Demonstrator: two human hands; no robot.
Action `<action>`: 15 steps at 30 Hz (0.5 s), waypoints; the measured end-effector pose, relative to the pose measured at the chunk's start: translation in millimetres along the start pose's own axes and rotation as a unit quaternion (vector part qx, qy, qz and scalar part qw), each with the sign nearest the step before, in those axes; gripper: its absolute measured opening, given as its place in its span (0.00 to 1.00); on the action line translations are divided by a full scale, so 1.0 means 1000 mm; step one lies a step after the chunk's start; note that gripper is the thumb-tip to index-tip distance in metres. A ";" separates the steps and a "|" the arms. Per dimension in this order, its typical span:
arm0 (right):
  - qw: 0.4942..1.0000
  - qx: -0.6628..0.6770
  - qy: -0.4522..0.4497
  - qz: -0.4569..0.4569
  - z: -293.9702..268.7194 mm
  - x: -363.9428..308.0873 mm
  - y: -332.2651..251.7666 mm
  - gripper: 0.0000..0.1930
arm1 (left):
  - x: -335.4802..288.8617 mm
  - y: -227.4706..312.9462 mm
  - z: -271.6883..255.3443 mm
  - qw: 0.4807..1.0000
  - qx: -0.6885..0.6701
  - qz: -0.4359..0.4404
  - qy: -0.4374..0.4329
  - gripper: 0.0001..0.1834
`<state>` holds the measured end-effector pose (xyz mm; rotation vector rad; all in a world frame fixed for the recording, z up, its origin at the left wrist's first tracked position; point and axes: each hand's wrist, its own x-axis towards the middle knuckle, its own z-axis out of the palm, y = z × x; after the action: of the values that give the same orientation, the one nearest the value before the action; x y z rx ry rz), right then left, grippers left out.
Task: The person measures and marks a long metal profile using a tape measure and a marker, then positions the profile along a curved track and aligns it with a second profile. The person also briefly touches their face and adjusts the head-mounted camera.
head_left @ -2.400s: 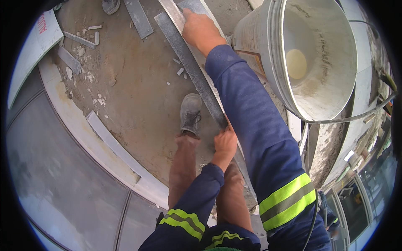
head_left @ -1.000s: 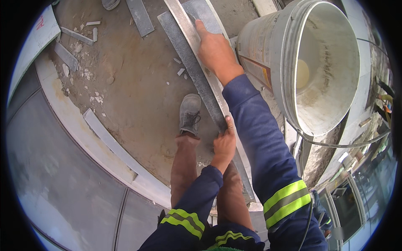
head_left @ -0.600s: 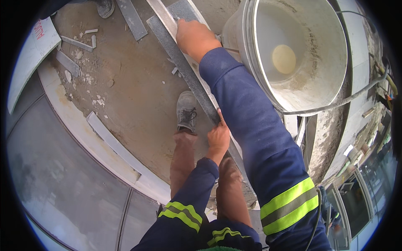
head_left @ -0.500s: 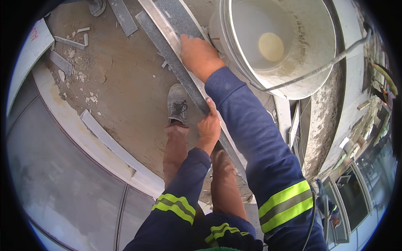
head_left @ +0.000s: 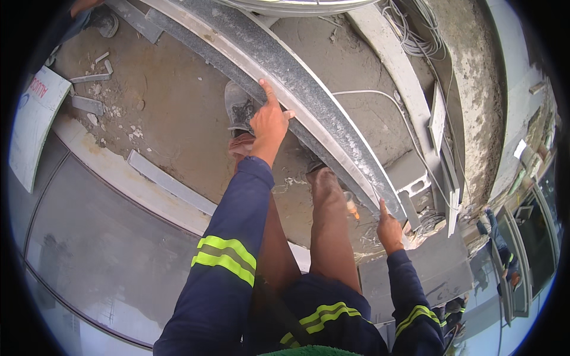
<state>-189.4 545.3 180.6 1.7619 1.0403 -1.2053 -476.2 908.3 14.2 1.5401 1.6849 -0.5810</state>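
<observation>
A long grey speckled slab (head_left: pixel 323 110) runs diagonally in front of my legs, with a pale narrow strip (head_left: pixel 314 122) along its near side. My left hand (head_left: pixel 270 126) rests against the strip's near edge, index finger stretched out and thumb spread, the other fingers curled. At the lower right end of the slab is my right hand (head_left: pixel 390 230), its index finger extended onto the strip's tip. The undersides of both hands are hidden.
A bucket rim (head_left: pixel 297 6) shows at the top. Coiled cable (head_left: pixel 418 35) and a hollow block (head_left: pixel 409 175) lie right of the slab. Stone offcuts (head_left: pixel 89 105) and rubble litter the floor at left. Another person's hand (head_left: pixel 84 6) shows at upper left.
My right hand has gone from the slab's upper part down to its lower right end. My left hand has moved up along the strip. The bucket is mostly out of view.
</observation>
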 end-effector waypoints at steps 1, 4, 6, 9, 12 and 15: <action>0.997 0.062 0.015 0.036 0.007 -0.017 -0.003 0.32 | -0.010 -0.006 0.003 1.000 -0.014 0.000 0.013 0.69; 0.967 0.224 0.105 0.058 0.058 -0.028 -0.015 0.22 | -0.028 -0.019 0.014 0.995 -0.088 -0.005 0.047 0.63; 0.906 0.382 0.165 0.083 0.078 -0.037 -0.052 0.09 | -0.046 -0.017 0.012 0.994 -0.108 -0.011 -0.005 0.57; 0.771 0.614 0.120 0.114 0.095 -0.052 -0.108 0.07 | -0.080 -0.026 0.011 0.988 -0.081 0.023 -0.128 0.45; 0.763 0.597 0.203 0.139 0.099 -0.072 -0.160 0.08 | -0.104 -0.063 0.011 0.963 -0.106 0.073 -0.237 0.43; 0.732 0.619 0.185 0.214 0.083 -0.087 -0.191 0.10 | -0.121 -0.101 0.000 0.969 -0.108 0.058 -0.213 0.40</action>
<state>-411.2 527.4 215.4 3.1144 -0.2459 -1.3300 -577.2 815.9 92.5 1.2422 1.2760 -0.5954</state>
